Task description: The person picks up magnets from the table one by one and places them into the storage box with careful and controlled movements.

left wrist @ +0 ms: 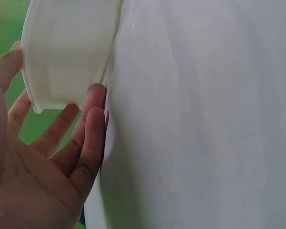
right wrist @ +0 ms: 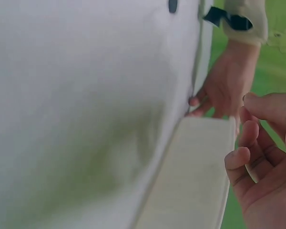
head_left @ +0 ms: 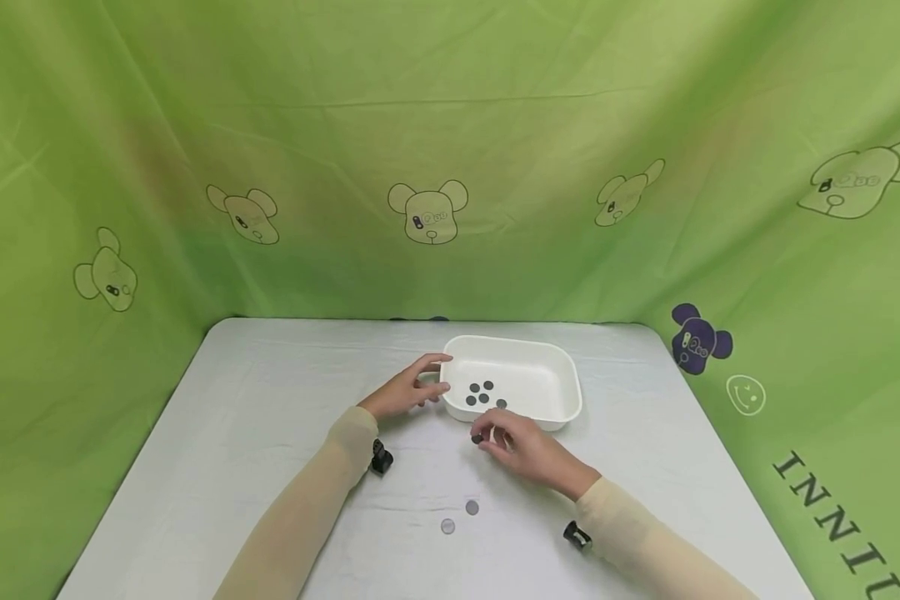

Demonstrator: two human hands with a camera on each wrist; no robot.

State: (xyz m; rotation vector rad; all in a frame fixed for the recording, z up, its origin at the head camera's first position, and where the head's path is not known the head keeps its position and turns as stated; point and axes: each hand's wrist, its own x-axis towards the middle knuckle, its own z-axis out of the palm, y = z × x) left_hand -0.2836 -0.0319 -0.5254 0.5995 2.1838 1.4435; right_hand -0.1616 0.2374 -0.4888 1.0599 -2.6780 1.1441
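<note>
A white oblong tray (head_left: 540,392) stands toward the back of the table, with several coins (head_left: 483,398) lying flat near its left end. My left hand (head_left: 407,392) holds the tray's left end. Its thumb and forefinger reach over the rim, and in the left wrist view other fingertips (left wrist: 71,109) rest at the outer wall. In front of the near wall, my right hand (head_left: 528,450) pinches a dark coin (head_left: 477,438) between thumb and fingertips. Only a sliver of that coin shows in the right wrist view. Closer to me, two silvery coins (head_left: 460,517) lie on the table.
A white cloth covers the table (head_left: 270,417). Green curtains (head_left: 435,275) printed with bear heads hang behind it and along both sides. Each wrist carries a small black camera mount, one on the left (head_left: 381,458) and one on the right (head_left: 577,536).
</note>
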